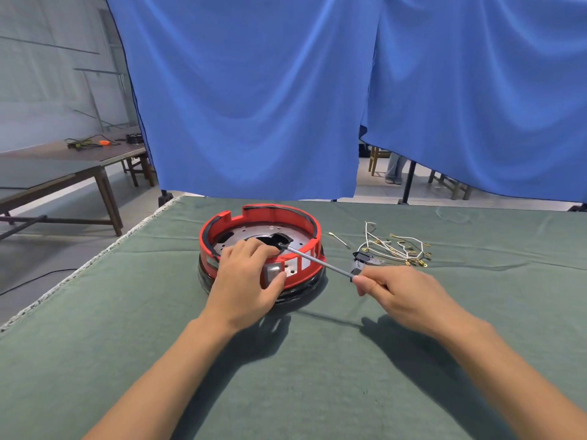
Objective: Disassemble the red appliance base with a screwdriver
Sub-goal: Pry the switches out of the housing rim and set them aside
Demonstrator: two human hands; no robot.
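Green cloth table (pixel 158 360), blue curtain (pixel 254 90) behind: 1 round red plastic appliance base (pixel 251 217) at centre, gripped at its near rim by the left hand (pixel 246 281). Right hand (pixel 403 293) pinches 1 thin metal screwdriver (pixel 317 260), its tip inside the base. 1 tangle of white wires (pixel 394 246) lies right.

— What do you count from your end?

— I see one red appliance base (pixel 259 246) and one screwdriver (pixel 317 260). Two hands: my left hand (pixel 246 284) and my right hand (pixel 403 293).

— Loose parts?

— One tangled bundle of white wires (pixel 394 246), too knotted for me to count strands, one stray wire (pixel 339 239) apart, and one small black part (pixel 360 257).
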